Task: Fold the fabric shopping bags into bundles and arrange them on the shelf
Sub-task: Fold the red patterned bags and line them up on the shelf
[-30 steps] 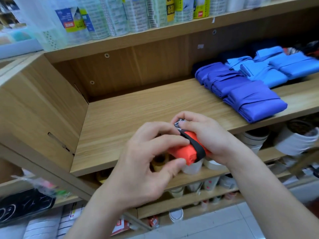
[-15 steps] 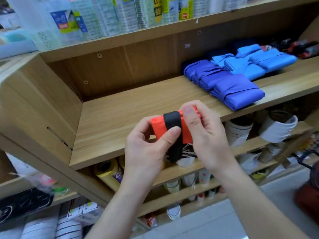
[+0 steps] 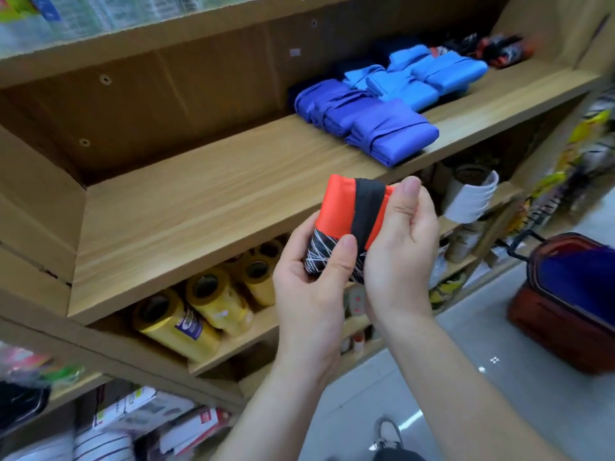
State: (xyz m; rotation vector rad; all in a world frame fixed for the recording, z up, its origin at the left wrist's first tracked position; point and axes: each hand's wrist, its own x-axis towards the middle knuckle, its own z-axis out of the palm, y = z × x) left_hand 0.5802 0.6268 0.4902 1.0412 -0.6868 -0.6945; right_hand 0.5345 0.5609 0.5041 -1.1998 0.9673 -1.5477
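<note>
Both hands hold a small orange bag bundle [image 3: 339, 211] with a black strap wrapped round it and a black, white-lined end, just in front of the wooden shelf [image 3: 206, 207]. My left hand [image 3: 312, 287] grips its lower end, thumb on the patterned part. My right hand [image 3: 399, 247] pinches its right side, thumb at the top edge. On the shelf's right half lie dark blue bundles [image 3: 376, 124], light blue bundles [image 3: 429, 74] behind them, and black-and-orange bundles [image 3: 499, 49] at the far right.
Yellow tape rolls [image 3: 206, 304] fill the shelf below. A white paper roll [image 3: 472, 197] stands lower right. A red basket [image 3: 565, 301] with blue fabric sits on the floor at right. Packaged goods line the top shelf and bottom left.
The view has swung to the right and down, revealing the red basket. The bundle has turned in my hands, so its patterned end now points down by my left thumb.
</note>
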